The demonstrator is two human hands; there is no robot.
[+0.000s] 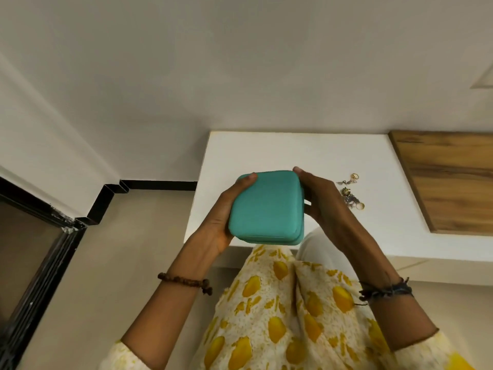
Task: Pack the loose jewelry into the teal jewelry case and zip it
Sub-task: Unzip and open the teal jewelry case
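Item: dark framed panel [29, 252], far left, running along the floor edge; black skirting [157, 185] steps along the base of the pale wall beside it.

Item: beaded bracelet [184, 281], brown, on the left wrist.

Item: left hand [221, 214], curled closed around the left side of the teal jewelry case, thumb tip laid on the top near the far left corner, palm against the side wall.

Item: teal jewelry case [266, 206], closed, rounded corners, seam visible along the near edge. Held up between both hands above the near edge of the white table [266, 150], clear of its surface (whether the zip is fully drawn cannot be told).

Item: right hand [320, 198], wrapped closed on the right side of the case, thumb tip on the far right corner, fingers hidden behind and under the case.

Item: loose jewelry [350, 193], a small scatter on the tabletop just right of the right hand: gold rings at the far and near ends, tangled small pieces between (individual pieces too small to name).

Item: thread bands [386, 289], dark, on the right wrist.

Item: wooden board [448, 182], brown grain, lying on the right part of the table, apart from the jewelry.

Item: garment [280, 316], white with yellow print, below the case.
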